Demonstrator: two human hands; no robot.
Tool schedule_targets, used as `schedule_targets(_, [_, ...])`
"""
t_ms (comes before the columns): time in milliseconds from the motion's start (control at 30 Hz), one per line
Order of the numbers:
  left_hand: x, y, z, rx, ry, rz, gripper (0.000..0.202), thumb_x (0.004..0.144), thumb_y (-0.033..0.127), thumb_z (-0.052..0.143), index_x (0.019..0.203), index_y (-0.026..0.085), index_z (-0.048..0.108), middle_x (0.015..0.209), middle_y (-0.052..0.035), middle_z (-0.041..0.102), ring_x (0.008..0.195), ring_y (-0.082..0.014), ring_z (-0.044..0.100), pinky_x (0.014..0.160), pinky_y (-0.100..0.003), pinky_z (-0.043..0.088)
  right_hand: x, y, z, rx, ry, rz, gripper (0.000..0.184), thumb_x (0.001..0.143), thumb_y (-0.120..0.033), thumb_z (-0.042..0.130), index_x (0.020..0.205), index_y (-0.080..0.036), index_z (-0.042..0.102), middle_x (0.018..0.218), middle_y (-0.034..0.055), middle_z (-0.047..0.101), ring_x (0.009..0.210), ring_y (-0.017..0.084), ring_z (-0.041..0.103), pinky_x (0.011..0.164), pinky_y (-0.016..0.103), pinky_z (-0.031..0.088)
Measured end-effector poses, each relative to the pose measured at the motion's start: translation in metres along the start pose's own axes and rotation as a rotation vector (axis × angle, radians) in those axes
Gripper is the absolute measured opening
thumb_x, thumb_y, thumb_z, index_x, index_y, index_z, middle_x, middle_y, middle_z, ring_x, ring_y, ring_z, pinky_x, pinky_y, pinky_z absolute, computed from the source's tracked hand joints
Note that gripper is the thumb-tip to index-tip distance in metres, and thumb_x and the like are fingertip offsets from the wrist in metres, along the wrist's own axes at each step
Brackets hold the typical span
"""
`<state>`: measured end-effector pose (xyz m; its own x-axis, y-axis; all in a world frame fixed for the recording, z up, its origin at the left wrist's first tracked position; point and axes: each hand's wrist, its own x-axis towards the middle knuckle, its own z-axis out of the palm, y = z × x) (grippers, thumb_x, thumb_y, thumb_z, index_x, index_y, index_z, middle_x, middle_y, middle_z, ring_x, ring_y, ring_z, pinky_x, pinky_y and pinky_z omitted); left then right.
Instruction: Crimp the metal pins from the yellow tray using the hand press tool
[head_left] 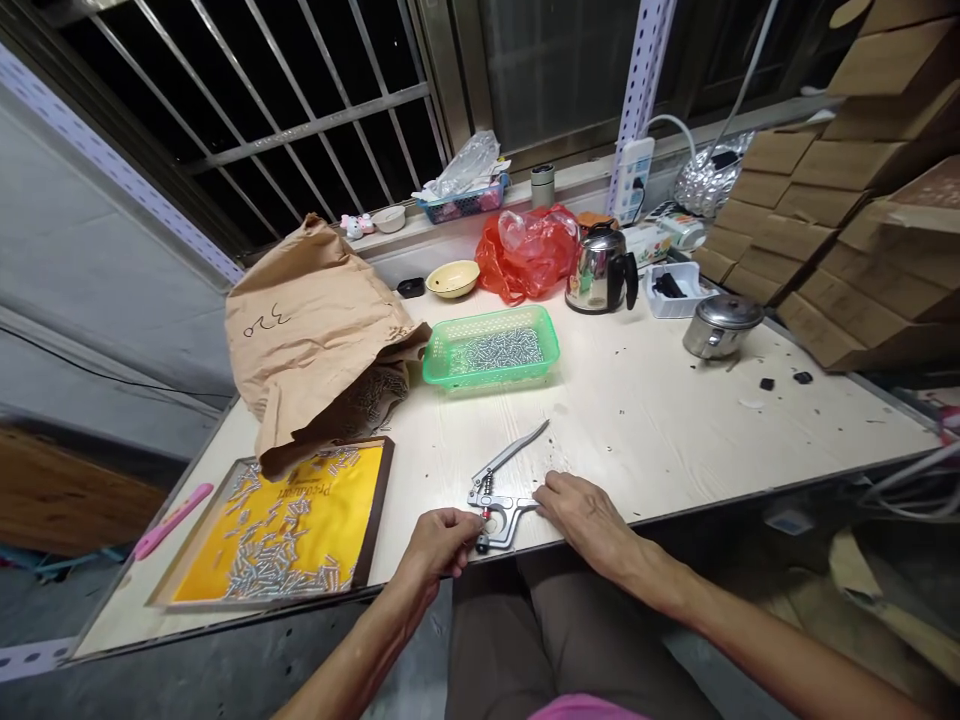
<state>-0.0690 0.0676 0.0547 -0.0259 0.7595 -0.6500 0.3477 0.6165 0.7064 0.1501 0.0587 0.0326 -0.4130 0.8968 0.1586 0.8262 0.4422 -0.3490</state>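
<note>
Near the table's front edge lies a pair of silver snap-fastener pliers (511,507), its spring-loaded upper handle raised away from the lower one. My right hand (581,510) is closed on the end of the lower handle. At the jaws, close to a small red part, my left hand (444,540) is pinched; whatever sits between its fingertips is too small to make out. To the left, small metal pins (281,565) are scattered over a yellow-lined tray (381,500). More small metal pieces (504,350) fill part of a green plastic basket (491,378) beyond the pliers.
A brown paper bag (315,320) opens toward the tray, with metal pieces in its mouth. A pink-handled tool (174,520) lies far left. Behind stand a yellow bowl (452,279), red plastic bag (525,255), kettle (600,270) and lidded pot (722,327). Cardboard boxes (862,220) rise right.
</note>
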Motion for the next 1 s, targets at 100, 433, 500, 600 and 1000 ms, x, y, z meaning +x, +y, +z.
schedule_targets(100, [0.000, 0.002, 0.002, 0.008, -0.017, -0.042, 0.036, 0.057, 0.046, 0.069, 0.070, 0.015, 0.057, 0.037, 0.0085, 0.046, 0.029, -0.0039, 0.035, 0.033, -0.016, 0.024, -0.001, 0.000, 0.001, 0.005, 0.007, 0.006, 0.014, 0.089, -0.013, 0.050, 0.077, -0.018, 0.056, 0.081, 0.0019, 0.055, 0.075, 0.014, 0.052, 0.062, 0.026, 0.034])
schedule_targets(433, [0.007, 0.011, -0.003, 0.114, -0.158, -0.117, 0.037, 0.053, 0.048, 0.069, 0.062, 0.016, 0.053, 0.041, 0.0070, 0.051, 0.030, -0.0054, 0.043, 0.033, -0.017, 0.026, -0.001, 0.001, 0.002, -0.005, 0.006, 0.006, 0.014, 0.088, -0.013, 0.050, 0.077, -0.018, 0.056, 0.081, 0.0018, 0.054, 0.076, 0.014, 0.050, 0.062, 0.026, 0.033])
schedule_targets(500, [0.006, 0.014, -0.003, 0.137, -0.181, -0.128, 0.038, 0.051, 0.049, 0.069, 0.061, 0.016, 0.053, 0.041, 0.0068, 0.051, 0.031, -0.0058, 0.044, 0.033, -0.017, 0.027, -0.001, 0.001, 0.002, 0.002, -0.004, 0.002, 0.015, 0.089, -0.013, 0.050, 0.076, -0.018, 0.056, 0.081, 0.0018, 0.054, 0.075, 0.014, 0.050, 0.062, 0.026, 0.033])
schedule_targets(600, [0.004, 0.018, -0.003, 0.157, -0.201, -0.144, 0.038, 0.048, 0.048, 0.071, 0.060, 0.016, 0.053, 0.042, 0.0064, 0.052, 0.032, -0.0070, 0.047, 0.034, -0.018, 0.031, -0.001, 0.002, 0.002, 0.011, -0.014, -0.006, 0.016, 0.090, -0.014, 0.048, 0.076, -0.018, 0.056, 0.081, 0.0018, 0.054, 0.076, 0.014, 0.050, 0.063, 0.026, 0.033])
schedule_targets(1000, [0.003, 0.014, -0.002, 0.144, -0.207, -0.132, 0.043, 0.048, 0.050, 0.072, 0.066, 0.015, 0.055, 0.047, 0.0058, 0.053, 0.037, -0.0089, 0.052, 0.036, -0.017, 0.034, 0.019, 0.021, -0.019, 0.033, -0.128, -0.032, 0.086, 0.065, -0.051, 0.073, 0.136, -0.019, 0.035, 0.145, 0.0179, 0.025, 0.131, 0.035, 0.021, 0.100, 0.051, 0.027])
